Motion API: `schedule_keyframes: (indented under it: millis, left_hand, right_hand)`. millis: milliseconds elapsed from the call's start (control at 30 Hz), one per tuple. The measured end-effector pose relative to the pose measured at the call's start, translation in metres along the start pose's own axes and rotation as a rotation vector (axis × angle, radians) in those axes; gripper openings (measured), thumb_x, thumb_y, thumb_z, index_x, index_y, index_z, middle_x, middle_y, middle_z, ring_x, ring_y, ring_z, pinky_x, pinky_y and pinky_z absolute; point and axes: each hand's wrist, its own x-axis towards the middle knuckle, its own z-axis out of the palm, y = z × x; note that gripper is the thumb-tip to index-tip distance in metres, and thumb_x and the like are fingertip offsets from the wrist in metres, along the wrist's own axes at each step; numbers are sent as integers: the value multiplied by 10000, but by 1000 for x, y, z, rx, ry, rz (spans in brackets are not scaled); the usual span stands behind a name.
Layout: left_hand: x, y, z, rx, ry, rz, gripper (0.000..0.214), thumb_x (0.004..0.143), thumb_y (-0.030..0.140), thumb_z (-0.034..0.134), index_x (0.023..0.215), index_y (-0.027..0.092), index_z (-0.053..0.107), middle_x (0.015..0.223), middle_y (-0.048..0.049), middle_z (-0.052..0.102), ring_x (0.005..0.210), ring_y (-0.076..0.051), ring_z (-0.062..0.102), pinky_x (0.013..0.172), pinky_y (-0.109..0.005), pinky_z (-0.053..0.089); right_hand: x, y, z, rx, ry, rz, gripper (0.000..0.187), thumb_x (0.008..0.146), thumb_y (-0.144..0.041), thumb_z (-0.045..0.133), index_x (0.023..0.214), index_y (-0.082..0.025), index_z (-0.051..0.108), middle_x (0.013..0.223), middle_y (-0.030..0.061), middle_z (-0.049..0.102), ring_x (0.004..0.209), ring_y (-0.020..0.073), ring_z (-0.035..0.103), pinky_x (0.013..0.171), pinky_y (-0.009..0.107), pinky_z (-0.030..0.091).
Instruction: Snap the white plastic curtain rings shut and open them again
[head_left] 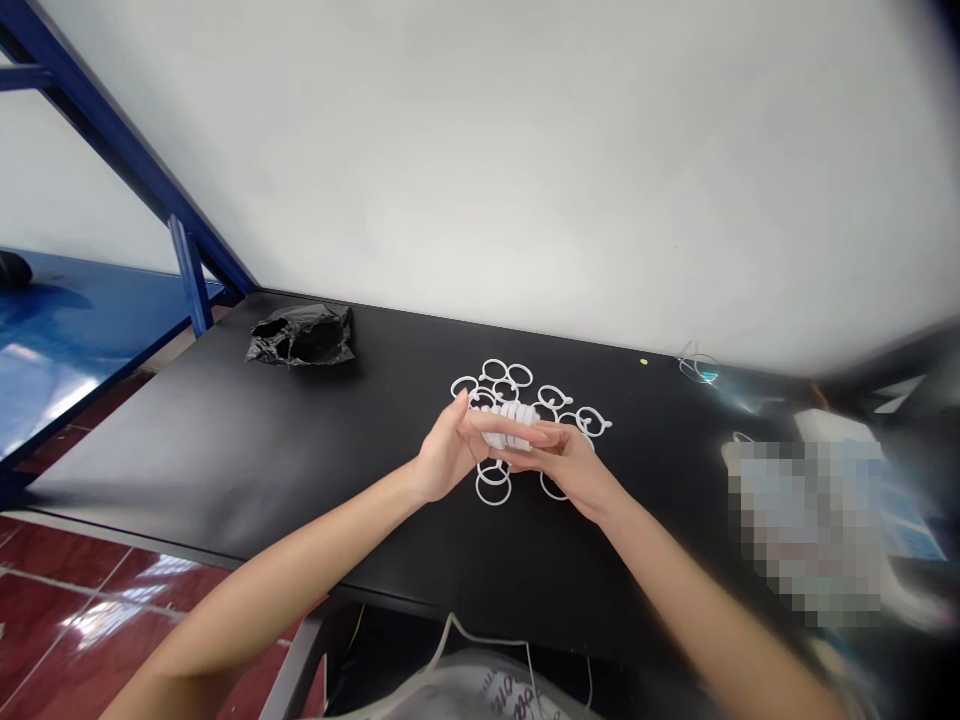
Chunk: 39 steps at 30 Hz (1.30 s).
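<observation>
Both my hands meet over the middle of the black table (225,440). My left hand (450,455) and my right hand (570,462) together hold a stack of white plastic rings (510,420) between their fingers. The left fingers stretch across the stack and the right hand cups it from below. Several loose white rings (510,377) lie on the table just behind the hands, and more loose rings (493,487) lie just below them.
A crumpled black plastic bag (304,335) sits at the table's far left. A blue metal frame (187,270) and blue shelf stand to the left. A white wall runs behind the table. A small clear item (697,368) lies at the far right.
</observation>
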Motion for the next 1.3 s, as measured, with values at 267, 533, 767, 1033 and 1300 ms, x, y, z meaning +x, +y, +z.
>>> schedule_keyframes:
  millis: [267, 533, 767, 1033, 1300]
  left_hand:
    - [-9, -7, 15, 671, -8, 511, 614, 876, 637, 426, 1000, 132, 753, 1018, -157, 743, 1017, -310, 677, 945, -460, 495]
    - [-9, -7, 20, 683, -129, 431, 576, 816, 660, 504, 945, 158, 757, 984, -145, 753, 993, -307, 688, 969, -458, 493]
    - [-12, -29, 34, 693, -302, 268, 673, 557, 783, 681, 862, 188, 756, 934, -163, 739, 923, -340, 684, 870, -455, 537]
    - [-13, -32, 27, 787, -313, 235, 683, 563, 822, 646, 804, 192, 757, 698, -131, 678, 737, -290, 650, 736, -392, 527]
    - [-10, -21, 25, 665, -266, 235, 512, 769, 635, 620, 889, 155, 748, 965, -171, 741, 915, -296, 693, 846, -393, 536]
  right_hand:
    - [-4, -5, -14, 259, -371, 49, 357, 694, -254, 742, 1049, -214, 728, 1044, 66, 726, 897, 196, 658, 841, 333, 514]
    - [-11, -11, 3, 209, -302, 48, 251, 772, -364, 703, 962, -212, 762, 881, 48, 747, 777, 179, 683, 779, 296, 543]
    - [-13, -4, 16, 65, -334, 185, 412, 802, -371, 724, 1178, -205, 694, 1147, 102, 718, 1084, 272, 666, 972, 429, 502]
    - [-15, -11, 12, -40, -386, 38, 437, 776, -358, 759, 1178, -197, 699, 1233, 88, 688, 1179, 280, 622, 1062, 443, 449]
    - [-18, -6, 7, -23, -252, -103, 455, 792, -366, 748, 1212, -214, 665, 1268, 105, 668, 1196, 297, 615, 1074, 509, 442]
